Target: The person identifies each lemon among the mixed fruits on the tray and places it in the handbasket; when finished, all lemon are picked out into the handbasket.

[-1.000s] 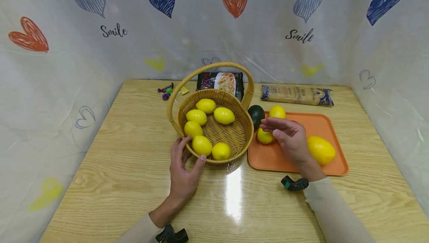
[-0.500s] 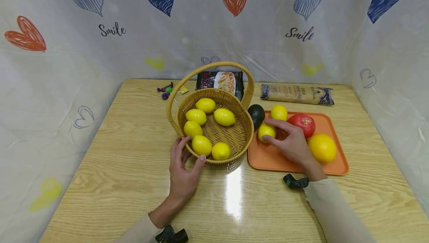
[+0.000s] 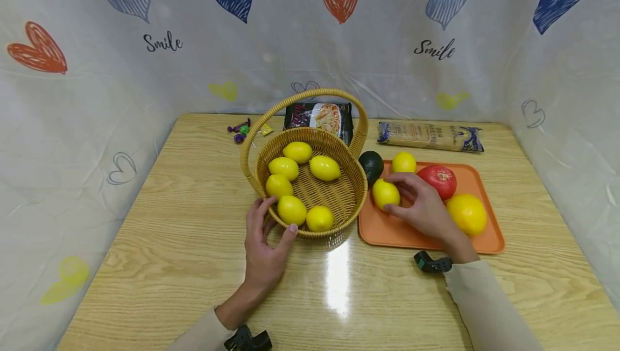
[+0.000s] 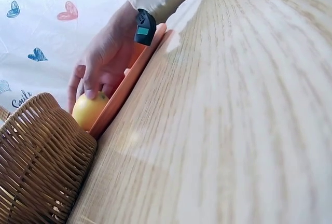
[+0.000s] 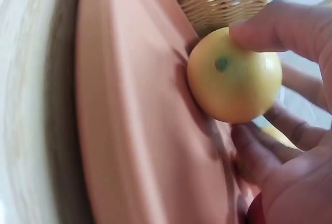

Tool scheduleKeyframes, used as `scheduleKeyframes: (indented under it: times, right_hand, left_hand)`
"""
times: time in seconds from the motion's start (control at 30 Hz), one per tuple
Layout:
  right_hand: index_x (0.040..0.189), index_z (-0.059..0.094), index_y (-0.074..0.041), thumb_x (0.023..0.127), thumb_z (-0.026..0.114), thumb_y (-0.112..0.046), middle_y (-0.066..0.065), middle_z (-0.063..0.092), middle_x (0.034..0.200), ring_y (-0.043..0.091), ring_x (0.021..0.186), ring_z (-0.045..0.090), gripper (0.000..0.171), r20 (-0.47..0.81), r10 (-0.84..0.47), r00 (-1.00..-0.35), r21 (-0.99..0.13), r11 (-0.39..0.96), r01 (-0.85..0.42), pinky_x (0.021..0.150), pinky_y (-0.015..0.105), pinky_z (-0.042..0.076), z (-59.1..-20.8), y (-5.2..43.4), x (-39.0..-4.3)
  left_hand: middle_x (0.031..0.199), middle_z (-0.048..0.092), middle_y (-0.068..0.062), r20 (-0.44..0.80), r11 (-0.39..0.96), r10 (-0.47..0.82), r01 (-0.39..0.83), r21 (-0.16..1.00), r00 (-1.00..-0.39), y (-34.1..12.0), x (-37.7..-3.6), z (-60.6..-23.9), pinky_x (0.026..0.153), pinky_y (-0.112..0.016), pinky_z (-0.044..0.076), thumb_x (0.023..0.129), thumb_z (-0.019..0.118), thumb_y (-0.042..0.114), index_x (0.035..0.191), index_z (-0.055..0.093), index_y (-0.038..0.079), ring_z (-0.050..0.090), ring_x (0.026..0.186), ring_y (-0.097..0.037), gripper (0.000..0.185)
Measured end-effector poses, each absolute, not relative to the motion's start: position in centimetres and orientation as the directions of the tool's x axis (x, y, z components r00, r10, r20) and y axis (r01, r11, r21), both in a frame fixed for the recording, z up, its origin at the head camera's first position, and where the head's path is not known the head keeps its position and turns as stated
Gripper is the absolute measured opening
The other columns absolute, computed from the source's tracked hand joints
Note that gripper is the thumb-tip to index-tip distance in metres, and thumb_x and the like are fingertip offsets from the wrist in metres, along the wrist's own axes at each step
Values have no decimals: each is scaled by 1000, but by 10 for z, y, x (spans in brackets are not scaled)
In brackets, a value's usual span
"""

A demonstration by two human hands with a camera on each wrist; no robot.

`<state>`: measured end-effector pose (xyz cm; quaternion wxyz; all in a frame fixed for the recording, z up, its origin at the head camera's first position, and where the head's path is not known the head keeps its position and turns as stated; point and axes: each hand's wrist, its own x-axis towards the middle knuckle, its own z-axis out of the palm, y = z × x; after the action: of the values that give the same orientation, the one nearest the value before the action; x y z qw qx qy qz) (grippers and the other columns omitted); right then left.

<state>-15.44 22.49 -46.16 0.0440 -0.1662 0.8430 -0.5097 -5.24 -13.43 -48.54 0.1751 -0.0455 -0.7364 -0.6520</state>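
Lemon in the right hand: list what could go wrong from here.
1. The right hand pinches the lemon only with thumb and fingers; the smooth, round fruit might slip and roll across the orange tray.
2. The avocado sits right beside it, against the wicker basket, so lifting could nudge it.
3. The arched basket handle might catch the hand on the way over.

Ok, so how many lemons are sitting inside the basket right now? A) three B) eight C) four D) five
D: the head view shows five lemons inside the wicker basket, while the sixth lemon, gripped by the right hand, is over the orange tray, and another lemon lies at the tray's far edge.
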Motion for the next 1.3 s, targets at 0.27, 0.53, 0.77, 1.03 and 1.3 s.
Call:
scheduleKeyframes:
  times: [0.27,0.53,0.77,1.03,1.3]
  right_hand:
    - [150,66,-17,98,86,-23,6,63,151,21,131,67,57,30,-332,-943,-881,437,-182,105,9,51,-458,227,-150]
    - [149,60,0,101,75,1,12,62,150,17,129,69,50,139,-435,-890,-969,125,-213,107,24,59,-417,206,-149]
    - [142,71,-20,99,83,-19,-2,71,141,16,121,67,45,175,-667,-724,-788,346,-509,108,35,59,-395,146,-161]
    - [149,68,-15,102,80,-28,1,70,148,22,133,67,50,74,-713,-697,-632,507,-586,116,48,56,-387,94,-171]
    - [148,68,-5,103,78,-15,16,70,148,37,137,67,47,183,-654,-734,-911,168,-377,116,54,55,-406,120,-179]
  left_hand:
    - [174,24,-21,313,148,-159,291,945,-936,-133,-52,-485,123,-27,45,98,77,4,161,51,9,45,153,-46,69]
    - [174,25,-20,302,146,-163,280,949,-939,-134,-51,-484,124,-27,45,98,77,4,161,51,9,47,152,-43,69]
    - [174,24,-20,301,146,-167,278,949,-939,-135,-51,-485,124,-26,45,98,77,4,161,51,11,46,152,-43,69]
    - [173,25,-21,312,161,-161,287,944,-936,-133,-52,-484,122,-22,45,98,77,4,161,49,8,47,151,-43,70]
    - [173,24,-21,306,160,-165,281,946,-938,-133,-52,-483,122,-22,45,97,77,4,161,49,7,46,151,-44,70]
